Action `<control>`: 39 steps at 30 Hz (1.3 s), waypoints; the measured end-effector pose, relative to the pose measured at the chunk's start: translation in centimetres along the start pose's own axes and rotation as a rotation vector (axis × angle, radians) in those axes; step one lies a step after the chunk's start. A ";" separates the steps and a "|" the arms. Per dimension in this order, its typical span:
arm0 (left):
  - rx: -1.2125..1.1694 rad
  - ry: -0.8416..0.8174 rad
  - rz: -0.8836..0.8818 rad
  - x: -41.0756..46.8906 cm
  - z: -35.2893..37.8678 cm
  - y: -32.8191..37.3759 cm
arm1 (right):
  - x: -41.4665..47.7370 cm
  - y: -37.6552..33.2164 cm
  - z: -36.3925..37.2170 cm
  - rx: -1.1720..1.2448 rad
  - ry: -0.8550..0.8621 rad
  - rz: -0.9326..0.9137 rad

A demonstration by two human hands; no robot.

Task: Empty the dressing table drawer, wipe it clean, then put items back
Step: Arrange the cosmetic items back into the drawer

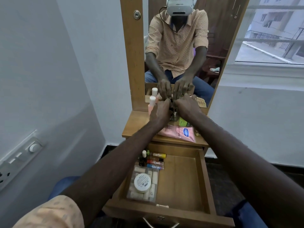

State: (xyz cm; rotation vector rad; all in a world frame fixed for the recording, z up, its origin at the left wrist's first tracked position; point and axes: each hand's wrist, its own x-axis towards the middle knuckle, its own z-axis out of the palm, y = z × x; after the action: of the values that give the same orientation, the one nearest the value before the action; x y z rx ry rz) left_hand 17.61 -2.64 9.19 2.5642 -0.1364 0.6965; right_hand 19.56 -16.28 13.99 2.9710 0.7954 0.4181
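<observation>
We can't pin the step for sure. The drawer stands pulled out with its right half bare and its left half still stocked, and no cloth is in view, so this is either mid-emptying or mid-refill. We lean to emptying.

Both hands are up on the bench above the drawer, close together. The left hand and right hand have their fingers curled on a small dark cluster between them, and what it is we cannot tell.

Next move, as we judge it: settle that cluster on the bench above the drawer, then reach down for the drawer's left side. There a white jar sits on a clear plastic box, with lip balm tubes beyond them toward the drawer's back. The jar may slide off if the box is lifted first.

Writing: the pink tube, on the bench just above the drawer's back edge, reads "Vaseline" in a blue oval, plus "…luta-Hya". The jar label is too small to read — the green box likewise.
</observation>
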 end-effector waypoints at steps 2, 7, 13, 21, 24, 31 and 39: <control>0.000 -0.004 -0.006 0.0 -0.1 -0.1 | 0.0 -0.1 -0.2 -0.031 -0.018 0.002; -0.009 -0.018 -0.007 -0.1 -0.1 -0.2 | 0.2 -0.3 -0.4 -0.081 -0.040 0.003; -0.025 0.005 0.029 -0.6 -0.8 0.1 | 0.3 -0.2 -1.6 -0.073 -0.016 -0.028; 0.039 0.062 -0.029 -1.0 -5.5 2.1 | -1.8 -0.6 -6.1 -0.027 0.122 -0.057; 0.025 0.075 -0.026 -1.7 -7.9 3.0 | -3.4 -0.9 -8.2 -0.002 0.149 -0.030; -0.017 0.046 0.023 -6.9 -11.4 4.7 | -9.8 -2.2 -10.0 0.288 0.181 0.023; -0.133 -0.110 0.012 -14.0 -9.3 5.2 | -16.3 -3.3 -5.0 0.493 0.077 0.137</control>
State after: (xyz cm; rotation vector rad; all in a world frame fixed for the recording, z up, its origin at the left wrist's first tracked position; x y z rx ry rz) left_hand 0.13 -3.22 11.42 2.4751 -0.2264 0.5325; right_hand 3.01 -21.64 14.35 3.5009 0.8041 0.3918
